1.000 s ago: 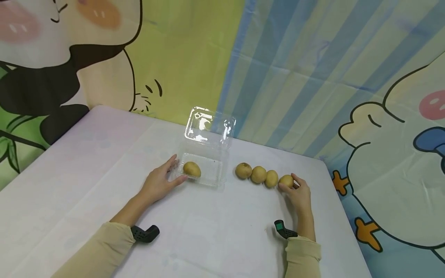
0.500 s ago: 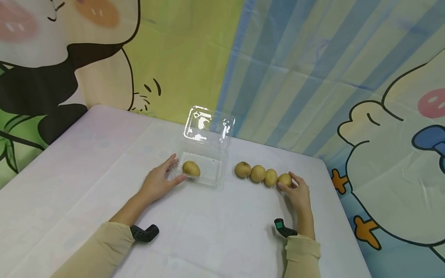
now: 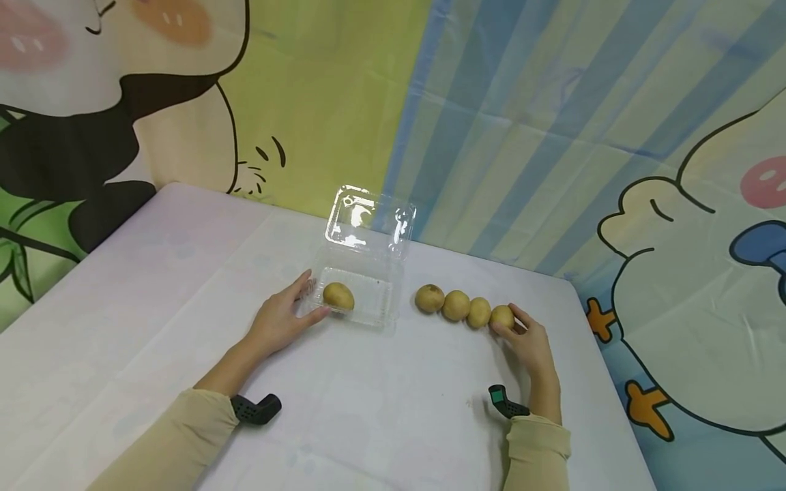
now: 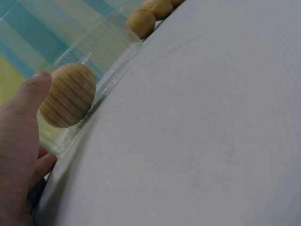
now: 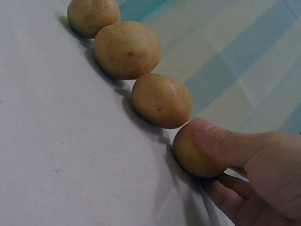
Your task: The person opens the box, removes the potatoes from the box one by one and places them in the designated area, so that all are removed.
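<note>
A clear plastic clamshell container (image 3: 371, 300) sits on the table with its lid (image 3: 368, 221) raised at the back. One potato (image 3: 338, 296) lies in its left part and shows through the ribbed wall in the left wrist view. My left hand (image 3: 281, 319) holds the container's left end, thumb at the front wall and fingers round the side. To the right, several potatoes stand in a row. My right hand (image 3: 529, 341) pinches the rightmost potato (image 5: 195, 153) between thumb and fingers. That potato sits at the end of the row, close to its neighbour (image 5: 162, 101).
The row's other potatoes (image 3: 429, 299) lie just right of the container. A white cloth covers the table (image 3: 381, 409), which meets a printed cartoon backdrop (image 3: 491, 136) behind. Black wrist devices (image 3: 256, 410) are worn on both forearms.
My right hand has shifted very slightly left with the rightmost potato, toward the rest of the row. The left hand and container look the same.
</note>
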Motion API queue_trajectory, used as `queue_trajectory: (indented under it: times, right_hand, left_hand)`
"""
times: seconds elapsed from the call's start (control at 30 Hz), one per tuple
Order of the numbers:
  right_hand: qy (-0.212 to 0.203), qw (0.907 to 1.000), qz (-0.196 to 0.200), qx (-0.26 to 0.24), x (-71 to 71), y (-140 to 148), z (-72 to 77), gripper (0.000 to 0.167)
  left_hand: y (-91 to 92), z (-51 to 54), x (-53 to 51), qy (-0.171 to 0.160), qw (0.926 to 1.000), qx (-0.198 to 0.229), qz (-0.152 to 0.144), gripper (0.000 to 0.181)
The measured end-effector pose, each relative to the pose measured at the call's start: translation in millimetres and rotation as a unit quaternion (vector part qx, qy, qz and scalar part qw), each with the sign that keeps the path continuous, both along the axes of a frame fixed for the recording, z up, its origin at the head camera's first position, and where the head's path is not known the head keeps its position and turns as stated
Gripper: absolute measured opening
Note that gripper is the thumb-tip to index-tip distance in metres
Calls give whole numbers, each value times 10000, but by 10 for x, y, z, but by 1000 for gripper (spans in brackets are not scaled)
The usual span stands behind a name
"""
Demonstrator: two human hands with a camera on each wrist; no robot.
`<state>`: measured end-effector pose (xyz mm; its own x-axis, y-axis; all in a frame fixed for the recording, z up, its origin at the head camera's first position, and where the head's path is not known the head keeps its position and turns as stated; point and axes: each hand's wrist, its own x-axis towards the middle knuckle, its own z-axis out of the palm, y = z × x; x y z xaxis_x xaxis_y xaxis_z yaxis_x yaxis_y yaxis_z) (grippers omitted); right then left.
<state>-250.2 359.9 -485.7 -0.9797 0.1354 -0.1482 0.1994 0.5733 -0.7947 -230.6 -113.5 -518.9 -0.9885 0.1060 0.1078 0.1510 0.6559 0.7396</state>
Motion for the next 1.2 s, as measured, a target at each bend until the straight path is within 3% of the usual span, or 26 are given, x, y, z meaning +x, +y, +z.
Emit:
queue_trajectory:
  times: [0.37,0.8,1.2]
  right_hand:
    - [-72,9983,265,516,12,-12,86,76]
    - [7,9982,208,565,5,10,119,72]
    - [86,9966,307,765,20,39,118,70]
  left_hand:
    - [4,6,-13,19,10000,15,-26,97]
    - [8,44,-16,5,10000,-8,-21,96]
    - [-1,-9,-18,-61,10000,30,6,98]
